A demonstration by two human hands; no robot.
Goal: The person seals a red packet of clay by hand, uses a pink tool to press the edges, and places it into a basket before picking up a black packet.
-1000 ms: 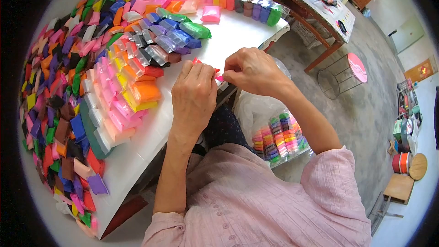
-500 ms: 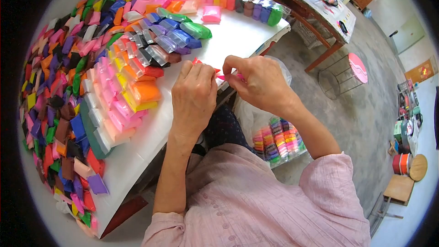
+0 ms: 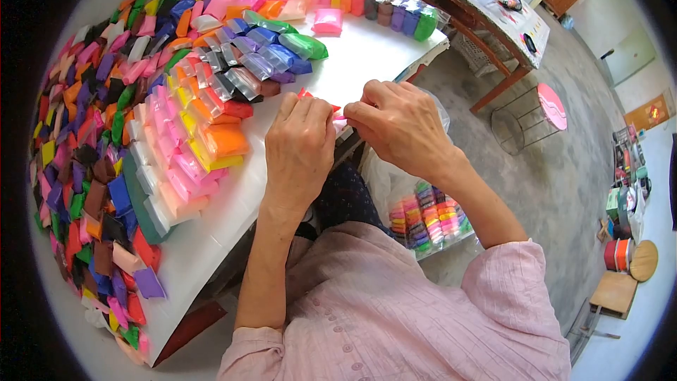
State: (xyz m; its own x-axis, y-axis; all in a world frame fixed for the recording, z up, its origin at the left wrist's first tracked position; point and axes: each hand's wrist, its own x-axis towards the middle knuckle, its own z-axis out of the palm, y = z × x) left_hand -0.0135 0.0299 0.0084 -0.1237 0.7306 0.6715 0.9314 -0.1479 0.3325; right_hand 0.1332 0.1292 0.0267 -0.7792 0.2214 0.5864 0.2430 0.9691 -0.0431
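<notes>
Near the table edge, my left hand (image 3: 302, 144) has its fingers closed on a small red packet (image 3: 305, 94), whose red corners show above the fingers. My right hand (image 3: 398, 121) is pinched against a bit of pink material (image 3: 339, 124) between the two hands; most of it is hidden by the fingers. Left of my hands, clear-ended packets lie in overlapping rows, among them an orange packet (image 3: 226, 140) and a green packet (image 3: 303, 46). A lone pink packet (image 3: 327, 21) rests on the white tabletop (image 3: 356, 53).
A big heap of coloured packets (image 3: 106, 134) covers the table's left side. A row of packets (image 3: 367, 3) lines the far edge. Below my right arm is a clear bag of packets (image 3: 429, 219). A pink stool (image 3: 551, 106) and a second table (image 3: 486, 21) stand beyond.
My right hand has turned, its knuckles now higher and its fingers closer together, covering most of the pink material. My left hand has barely moved.
</notes>
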